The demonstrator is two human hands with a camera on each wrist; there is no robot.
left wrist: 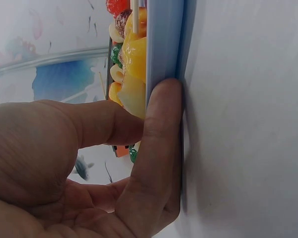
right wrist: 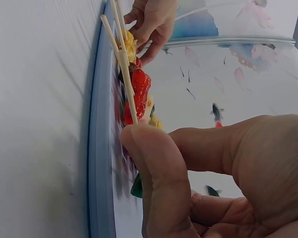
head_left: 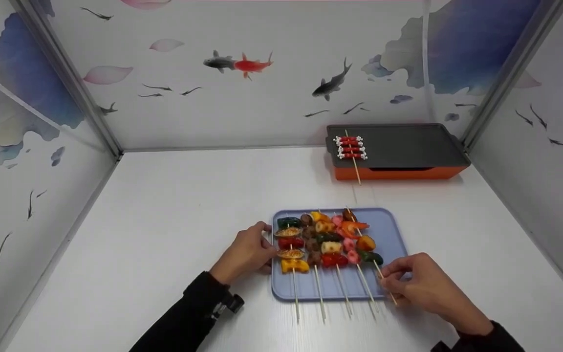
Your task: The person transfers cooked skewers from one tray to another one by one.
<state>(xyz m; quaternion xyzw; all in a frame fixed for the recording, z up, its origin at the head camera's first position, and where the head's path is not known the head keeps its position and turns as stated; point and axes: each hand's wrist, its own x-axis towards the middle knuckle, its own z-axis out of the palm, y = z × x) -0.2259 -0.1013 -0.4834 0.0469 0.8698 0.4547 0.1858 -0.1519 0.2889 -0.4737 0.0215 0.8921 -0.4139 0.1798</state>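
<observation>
My left hand (head_left: 248, 252) grips the left rim of a light blue tray (head_left: 390, 230). In the left wrist view its thumb lies at the inner side of the tray rim (left wrist: 165, 44), with the fingers along the outside. Several food skewers lie side by side on the tray, their bare sticks reaching past the near edge. At the tray's near right corner my right hand (head_left: 423, 286) pinches the stick of the rightmost skewer (head_left: 365, 243), which carries a shrimp, a yellow-orange piece and a green piece. Finger and thumb meet on a thin stick (right wrist: 129, 94) in the right wrist view.
Behind the tray, at the back right, stands an orange grill (head_left: 399, 173) with a black plate. A skewer of red and white pieces (head_left: 351, 147) lies on its left end, stick overhanging the front. Printed walls (head_left: 271, 107) enclose the white table (head_left: 174, 205) at the back and sides.
</observation>
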